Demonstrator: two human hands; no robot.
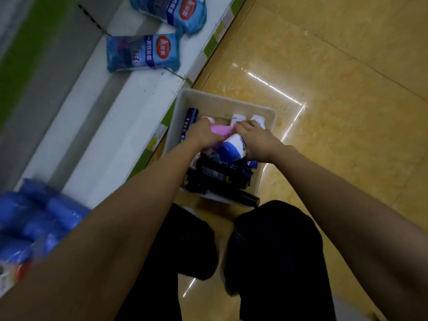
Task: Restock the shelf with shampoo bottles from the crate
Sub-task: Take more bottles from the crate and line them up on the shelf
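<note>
White-and-blue plastic shampoo bottle (232, 147) sits gripped in the curled fingers of the right hand (257, 141) inside the beige plastic crate (222, 98). Left hand (201, 134) fingers close around a pink bottle (220, 130).

2 blue packets (143, 53) (171, 12) lie beside glossy yellow floor tiles (335, 66).

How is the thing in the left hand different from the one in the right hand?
The left hand grips a pink bottle; the right hand grips a white-and-blue bottle. The pink one is mostly hidden; the white-and-blue one shows more. Both are over the crate.
</note>
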